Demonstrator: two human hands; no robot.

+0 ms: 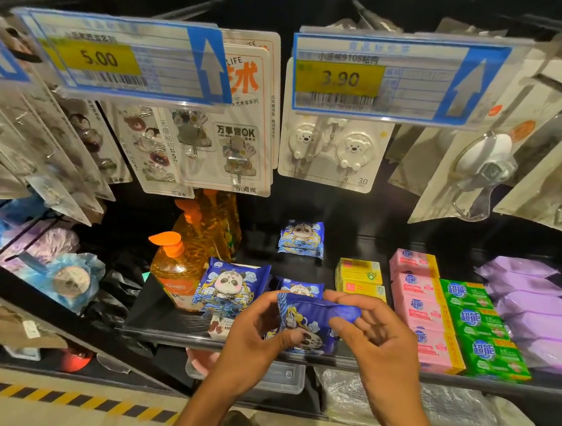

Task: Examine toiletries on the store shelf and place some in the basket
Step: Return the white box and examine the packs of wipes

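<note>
Both my hands hold one small blue packet with a panda print point(311, 324) just in front of the black shelf point(171, 333). My left hand point(254, 340) grips its lower left side, thumb on the front. My right hand point(374, 335) pinches its upper right corner. More of the same blue panda packets lie on the shelf: one to the left point(231, 284), one behind my hands point(299, 286), a small stack further back point(302, 238). No basket is in view.
Orange pump bottles point(176, 265) stand left of the packets. Yellow boxes point(360, 276), pink soap bars point(419, 302), green soap bars point(478, 323) and purple packs point(532, 303) fill the right. Hook packs hang overhead behind price tags point(339, 78). Striped floor tape point(60, 397) runs below.
</note>
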